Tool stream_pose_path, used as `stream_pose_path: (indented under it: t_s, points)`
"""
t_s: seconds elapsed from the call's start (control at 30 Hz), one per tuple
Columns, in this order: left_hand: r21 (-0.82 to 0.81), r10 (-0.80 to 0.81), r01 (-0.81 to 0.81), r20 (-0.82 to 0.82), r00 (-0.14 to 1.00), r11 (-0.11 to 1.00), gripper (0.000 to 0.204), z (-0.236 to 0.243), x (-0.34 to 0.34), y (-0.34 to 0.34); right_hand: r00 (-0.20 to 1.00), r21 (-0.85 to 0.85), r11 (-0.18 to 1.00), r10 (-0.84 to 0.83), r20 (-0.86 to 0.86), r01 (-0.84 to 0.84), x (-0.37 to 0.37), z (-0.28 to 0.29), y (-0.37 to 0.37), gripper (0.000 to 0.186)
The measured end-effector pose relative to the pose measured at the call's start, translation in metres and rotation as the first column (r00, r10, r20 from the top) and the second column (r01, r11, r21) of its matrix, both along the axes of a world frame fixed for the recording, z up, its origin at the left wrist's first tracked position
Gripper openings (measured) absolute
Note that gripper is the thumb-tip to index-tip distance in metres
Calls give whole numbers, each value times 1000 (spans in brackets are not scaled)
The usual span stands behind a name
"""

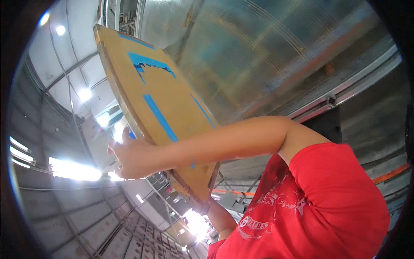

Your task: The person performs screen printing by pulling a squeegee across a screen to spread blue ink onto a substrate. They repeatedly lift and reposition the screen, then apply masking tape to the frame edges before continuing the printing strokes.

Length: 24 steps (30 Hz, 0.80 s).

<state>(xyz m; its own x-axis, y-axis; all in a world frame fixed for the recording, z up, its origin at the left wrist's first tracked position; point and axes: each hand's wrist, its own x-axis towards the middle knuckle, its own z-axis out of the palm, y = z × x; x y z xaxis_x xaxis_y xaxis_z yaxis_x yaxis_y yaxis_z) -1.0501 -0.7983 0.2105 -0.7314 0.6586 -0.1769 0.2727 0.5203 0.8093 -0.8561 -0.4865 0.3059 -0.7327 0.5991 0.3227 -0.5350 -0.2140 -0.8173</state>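
Note:
Neither my left hand nor my right hand can be made out. A co-worker in a red short-sleeved shirt fills the lower right, with one bare arm stretched across a tan board. That arm's hand is at the board's left edge; whether it grips is unclear. The co-worker's other arm reaches up to the board's lower end, its hand hidden. The board is tilted and bears strips of blue tape, one patch torn or jagged.
A large scuffed, semi-glossy surface with a metal rail along its edge spans the upper right. Panelled surfaces with a metal grid and bright strip lights run down the left. Metal framework shows behind the board.

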Motion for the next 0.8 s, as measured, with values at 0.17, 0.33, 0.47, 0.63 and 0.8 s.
stream_pose_path:
  t_s: [0.17, 0.33, 0.47, 0.63, 0.8]
  points:
    - [-25, 169, -169, -9, 986, 985, 29, -13, 28, -33, 990, 50, 992, 123, -75, -120, -12, -3, -9, 65]
    - [-56, 216, -216, -10, 976, 975, 29, -7, 25, -30, 989, 109, 986, 136, -50, -130, -12, 2, 4, 70]
    - [-77, 230, -230, -8, 973, 970, 29, -12, 27, -31, 996, 133, 989, 77, -42, -70, -16, 3, 4, 71]
    - [-83, 244, -243, 2, 970, 967, 29, -14, 27, -30, 998, 132, 991, 20, -62, -12, -23, 3, 1, 70]
    - [-82, 250, -249, 9, 968, 965, 28, -16, 28, -32, 988, 101, 989, 120, -101, -110, -12, -3, 8, 69]
